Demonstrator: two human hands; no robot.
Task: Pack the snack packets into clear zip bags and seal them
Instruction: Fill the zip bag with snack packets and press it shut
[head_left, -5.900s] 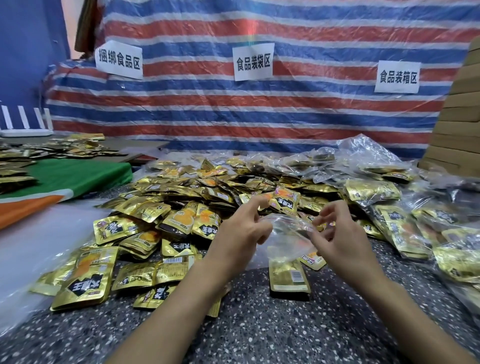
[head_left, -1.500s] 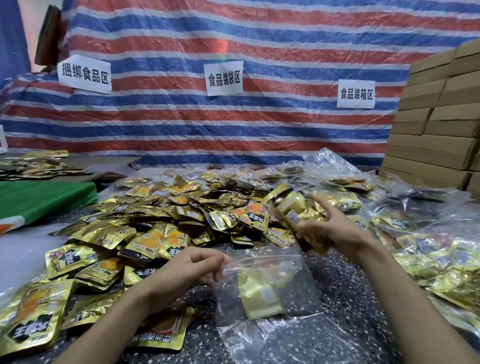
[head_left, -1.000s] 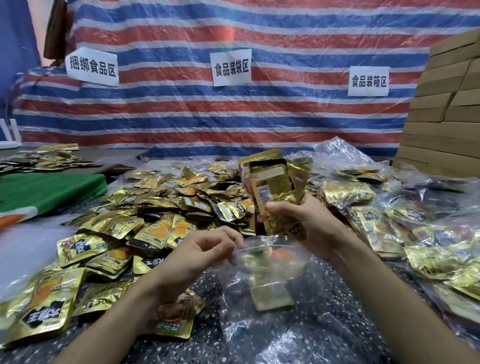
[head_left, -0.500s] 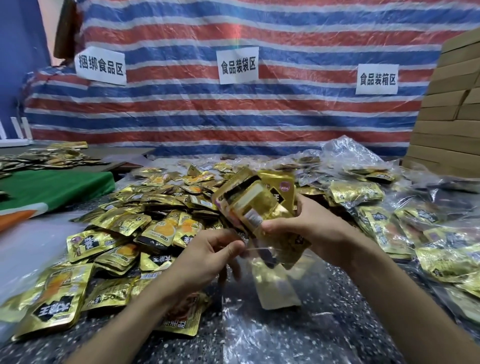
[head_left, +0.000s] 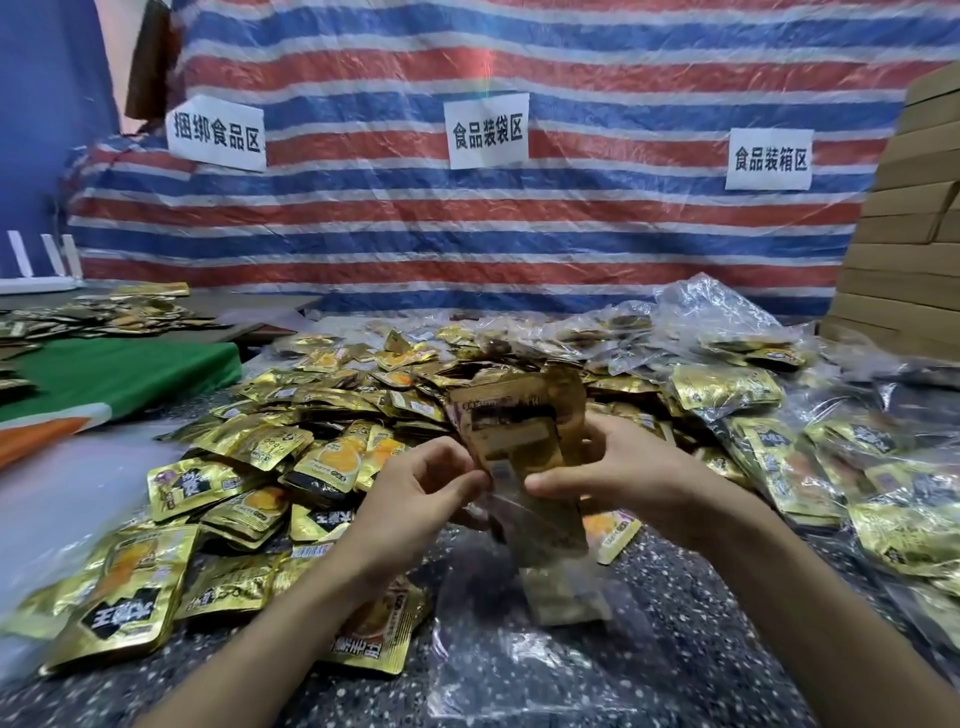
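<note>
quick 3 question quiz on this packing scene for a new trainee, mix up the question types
1. True or false: the right hand grips a stack of gold packets.
2. What does the left hand pinch?
A. the mouth of the clear zip bag
B. a cardboard box
C. a pair of scissors
3. Fill in the blank: ____ white signs hang on the striped tarp.

Key: 1 true; 2 A; 3 three.
</note>
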